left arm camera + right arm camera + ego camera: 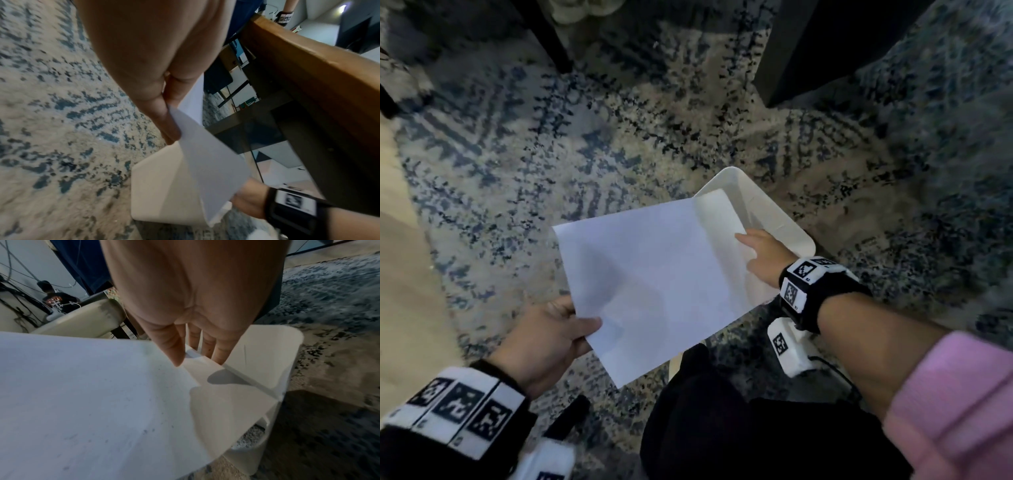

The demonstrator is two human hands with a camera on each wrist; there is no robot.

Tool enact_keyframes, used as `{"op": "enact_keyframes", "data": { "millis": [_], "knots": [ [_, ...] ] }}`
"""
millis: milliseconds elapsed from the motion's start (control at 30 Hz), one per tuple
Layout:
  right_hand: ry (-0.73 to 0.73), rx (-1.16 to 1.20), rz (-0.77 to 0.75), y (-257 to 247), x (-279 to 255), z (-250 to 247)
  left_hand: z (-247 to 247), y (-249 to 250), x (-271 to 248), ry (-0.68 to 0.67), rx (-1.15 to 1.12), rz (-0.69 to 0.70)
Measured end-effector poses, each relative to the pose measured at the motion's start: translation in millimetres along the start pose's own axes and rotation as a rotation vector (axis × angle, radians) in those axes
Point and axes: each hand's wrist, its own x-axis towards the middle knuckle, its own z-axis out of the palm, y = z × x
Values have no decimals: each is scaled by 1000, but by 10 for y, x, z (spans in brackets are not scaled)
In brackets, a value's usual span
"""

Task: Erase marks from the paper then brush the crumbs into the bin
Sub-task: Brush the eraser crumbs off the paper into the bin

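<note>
A white sheet of paper (654, 274) hangs in the air over a patterned rug, its far right edge over the open top of a white bin (770, 212). My left hand (551, 335) pinches the paper's near left corner, thumb on top. My right hand (760, 257) is over the bin with straight fingers, the fingertips (176, 360) touching the paper's right edge. In the right wrist view the paper (92, 402) carries faint dark specks near that edge, and the bin (267, 356) shows beneath it. In the left wrist view my left hand (164, 113) grips the sheet (205, 162).
A blue and beige rug (585, 154) covers the floor. Dark furniture legs (791, 51) stand at the back. A wooden table edge (308, 65) runs beside my left hand. Another person (55, 300) sits far off in the right wrist view.
</note>
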Motion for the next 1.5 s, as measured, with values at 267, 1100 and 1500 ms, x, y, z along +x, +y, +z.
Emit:
{"op": "enact_keyframes", "data": {
  "millis": [267, 1100, 1500],
  "knots": [
    [-70, -134, 16, 192, 222, 98, 323, 33, 14, 51, 83, 52],
    [-245, -5, -199, -95, -369, 378, 796, 259, -290, -124, 56, 52],
    [-238, 70, -234, -113, -432, 460, 697, 329, -298, -196, -29, 48]
  ]
}}
